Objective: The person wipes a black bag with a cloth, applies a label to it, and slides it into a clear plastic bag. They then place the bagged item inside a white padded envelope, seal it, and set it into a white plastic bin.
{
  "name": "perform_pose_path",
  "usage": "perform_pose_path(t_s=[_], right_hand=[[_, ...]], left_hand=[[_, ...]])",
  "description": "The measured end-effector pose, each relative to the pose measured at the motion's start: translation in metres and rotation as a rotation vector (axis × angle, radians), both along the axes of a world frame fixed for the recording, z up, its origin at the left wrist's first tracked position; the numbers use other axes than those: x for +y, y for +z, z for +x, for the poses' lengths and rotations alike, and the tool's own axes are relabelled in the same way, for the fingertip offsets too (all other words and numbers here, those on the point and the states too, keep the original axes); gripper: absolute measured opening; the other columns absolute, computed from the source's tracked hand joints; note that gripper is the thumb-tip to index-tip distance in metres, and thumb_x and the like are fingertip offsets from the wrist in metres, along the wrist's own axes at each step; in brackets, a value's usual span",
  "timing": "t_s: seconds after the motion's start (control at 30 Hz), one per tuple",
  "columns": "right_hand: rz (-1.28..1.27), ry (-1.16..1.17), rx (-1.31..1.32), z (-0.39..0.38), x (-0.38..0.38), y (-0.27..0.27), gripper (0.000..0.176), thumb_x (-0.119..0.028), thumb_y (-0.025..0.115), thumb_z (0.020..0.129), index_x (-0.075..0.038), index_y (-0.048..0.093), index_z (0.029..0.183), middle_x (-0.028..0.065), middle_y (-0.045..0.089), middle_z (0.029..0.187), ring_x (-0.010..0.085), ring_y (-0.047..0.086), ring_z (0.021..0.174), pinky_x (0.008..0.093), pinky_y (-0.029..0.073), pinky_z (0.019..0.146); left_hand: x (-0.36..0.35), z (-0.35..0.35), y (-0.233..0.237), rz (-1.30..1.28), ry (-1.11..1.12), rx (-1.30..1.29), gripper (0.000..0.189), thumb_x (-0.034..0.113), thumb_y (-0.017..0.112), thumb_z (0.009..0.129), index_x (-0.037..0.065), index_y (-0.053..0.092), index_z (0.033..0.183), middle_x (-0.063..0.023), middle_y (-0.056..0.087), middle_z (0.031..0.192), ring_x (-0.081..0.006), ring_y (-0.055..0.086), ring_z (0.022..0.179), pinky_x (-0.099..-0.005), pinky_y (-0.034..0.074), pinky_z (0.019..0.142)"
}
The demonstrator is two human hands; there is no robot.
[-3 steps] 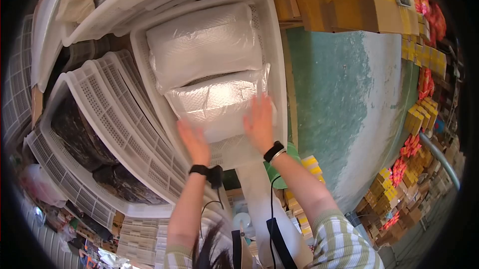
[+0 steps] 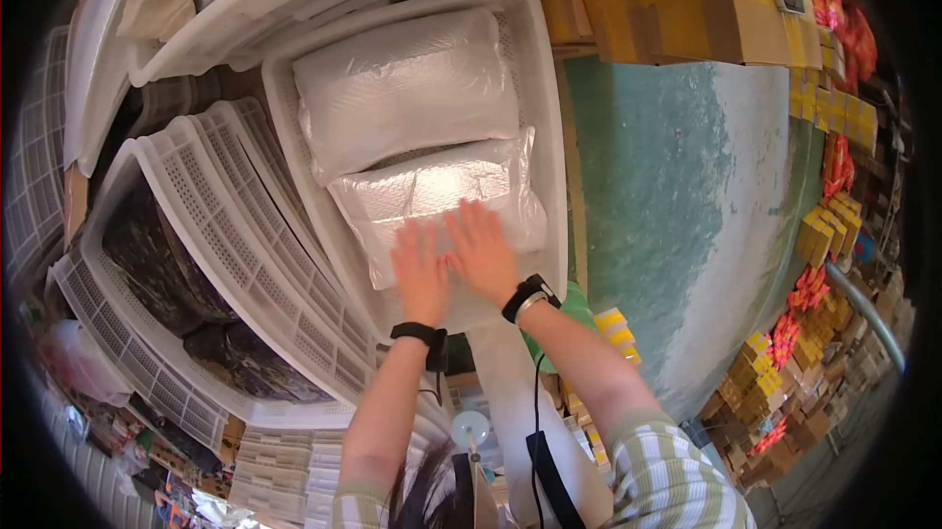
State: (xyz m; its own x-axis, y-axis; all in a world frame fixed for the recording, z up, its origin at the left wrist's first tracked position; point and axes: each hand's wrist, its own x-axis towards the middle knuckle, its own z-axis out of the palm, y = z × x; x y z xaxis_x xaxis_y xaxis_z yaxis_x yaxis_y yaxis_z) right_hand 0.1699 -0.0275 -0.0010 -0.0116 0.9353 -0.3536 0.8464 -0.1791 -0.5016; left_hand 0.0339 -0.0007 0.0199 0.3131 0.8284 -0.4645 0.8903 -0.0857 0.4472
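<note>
Two puffy packages in clear shiny plastic lie in a white perforated crate (image 2: pixel 551 136). The far package (image 2: pixel 407 87) fills the upper half, and the near package (image 2: pixel 442 185) sits below it, a loose plastic flap at its right end. My left hand (image 2: pixel 422 274) lies flat with fingers stretched over the near edge of the near package. Beside it, thumbs close together, my right hand (image 2: pixel 481 252) rests on the same package, fingers spread. Neither hand grips anything.
Stacked white crates (image 2: pixel 211 225) stand at the left, the top one holding dark plastic-wrapped bundles (image 2: pixel 162 254). Cardboard boxes (image 2: pixel 667 4) are at the far right. A green bucket (image 2: pixel 569 318) stands by my right wrist, near a green-and-white wall surface (image 2: pixel 657 185).
Both hands have moved inward from the sides of the near package and now lie close together on its near edge.
</note>
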Motion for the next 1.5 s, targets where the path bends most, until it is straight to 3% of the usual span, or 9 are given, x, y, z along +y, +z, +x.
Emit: perform_pose_path(t_s=[0.27, 0.47, 0.57, 0.63, 0.8, 0.87, 1.23, 1.43, 1.5], right_hand=[[-0.025, 0.041, 0.016, 0.012, -0.004, -0.014, 0.057, -0.026, 0.050, 0.088, -0.005, 0.035, 0.139, 0.0172, 0.026, 0.147, 0.0326, 0.023, 0.137, 0.0521, 0.017, 0.110], [-0.069, -0.229, -0.091, 0.043, -0.004, -0.006, 0.052, -0.027, 0.047, 0.092, -0.002, 0.036, 0.137, 0.0204, 0.034, 0.142, 0.0319, 0.029, 0.134, 0.0520, 0.021, 0.109], [-0.125, -0.960, 0.259, 0.046, -0.034, -0.014, 0.049, -0.029, 0.045, 0.094, 0.005, 0.042, 0.130, 0.0244, 0.042, 0.134, 0.0334, 0.038, 0.128, 0.0447, 0.028, 0.106], [-0.237, -1.083, 0.291, 0.041, -0.077, -0.029, 0.054, -0.035, 0.046, 0.094, 0.005, 0.041, 0.130, 0.0272, 0.046, 0.128, 0.0362, 0.045, 0.120, 0.0414, 0.034, 0.102], [-0.590, -1.737, 1.231, 0.011, -0.083, -0.030, 0.085, -0.062, 0.050, 0.084, 0.001, 0.028, 0.136, 0.0249, 0.042, 0.129, 0.0376, 0.044, 0.119, 0.0436, 0.037, 0.102], [-0.574, -1.794, 1.519, 0.004, -0.067, -0.031, 0.095, -0.068, 0.051, 0.080, 0.000, 0.019, 0.139, 0.0251, 0.038, 0.130, 0.0387, 0.041, 0.121, 0.0457, 0.036, 0.103], [-0.516, -1.695, 1.705, 0.007, -0.052, -0.023, 0.095, -0.062, 0.056, 0.081, -0.001, 0.013, 0.140, 0.0273, 0.029, 0.135, 0.0392, 0.035, 0.126, 0.0479, 0.030, 0.107], [-0.811, -1.536, 1.150, 0.017, -0.052, -0.010, 0.079, -0.054, 0.054, 0.086, 0.002, 0.027, 0.135, 0.0261, 0.049, 0.122, 0.0347, 0.054, 0.109, 0.0426, 0.043, 0.097], [-0.830, -1.147, 0.936, 0.021, -0.053, -0.002, 0.062, -0.046, 0.054, 0.089, 0.002, 0.043, 0.126, 0.0179, 0.062, 0.105, 0.0272, 0.061, 0.097, 0.0366, 0.050, 0.085]], left_hand=[[0.009, -0.011, -0.020, -0.035, -0.269, 0.188, 0.061, 0.035, 0.046, 0.091, 0.015, 0.026, 0.145, -0.0060, 0.023, 0.151, -0.0293, 0.017, 0.140, -0.0541, 0.015, 0.110], [0.023, -0.022, -0.017, -0.147, 0.078, 0.201, 0.062, 0.039, 0.046, 0.092, 0.010, 0.026, 0.144, -0.0075, 0.022, 0.151, -0.0284, 0.020, 0.139, -0.0506, 0.014, 0.111], [-0.002, -0.037, -0.051, -0.188, 0.892, 0.119, 0.066, 0.035, 0.053, 0.089, -0.001, 0.030, 0.139, -0.0152, 0.024, 0.148, -0.0277, 0.026, 0.135, -0.0450, 0.025, 0.108], [-0.039, -0.059, -0.074, -0.352, 1.293, -0.341, 0.068, 0.033, 0.059, 0.087, -0.010, 0.033, 0.133, -0.0188, 0.029, 0.144, -0.0286, 0.030, 0.131, -0.0404, 0.036, 0.100], [-0.032, -0.026, -0.028, -0.878, 1.879, -0.513, 0.079, 0.059, 0.051, 0.085, 0.008, 0.029, 0.140, -0.0147, 0.027, 0.144, -0.0298, 0.030, 0.131, -0.0472, 0.035, 0.100], [-0.038, -0.029, -0.041, -1.060, 1.905, -0.961, 0.084, 0.067, 0.048, 0.083, 0.014, 0.024, 0.142, -0.0139, 0.027, 0.143, -0.0302, 0.030, 0.132, -0.0495, 0.031, 0.104], [-0.018, -0.034, -0.033, -1.106, 1.748, -1.042, 0.089, 0.067, 0.048, 0.083, 0.008, 0.019, 0.143, -0.0161, 0.028, 0.143, -0.0334, 0.028, 0.133, -0.0491, 0.025, 0.109], [-0.035, -0.056, -0.034, -1.122, 1.461, -0.699, 0.078, 0.060, 0.047, 0.087, 0.008, 0.026, 0.141, -0.0154, 0.040, 0.138, -0.0313, 0.042, 0.124, -0.0473, 0.033, 0.101], [-0.039, -0.058, -0.004, -0.990, 1.231, -0.616, 0.063, 0.050, 0.049, 0.090, 0.006, 0.038, 0.134, -0.0140, 0.052, 0.125, -0.0277, 0.054, 0.111, -0.0416, 0.041, 0.094]])
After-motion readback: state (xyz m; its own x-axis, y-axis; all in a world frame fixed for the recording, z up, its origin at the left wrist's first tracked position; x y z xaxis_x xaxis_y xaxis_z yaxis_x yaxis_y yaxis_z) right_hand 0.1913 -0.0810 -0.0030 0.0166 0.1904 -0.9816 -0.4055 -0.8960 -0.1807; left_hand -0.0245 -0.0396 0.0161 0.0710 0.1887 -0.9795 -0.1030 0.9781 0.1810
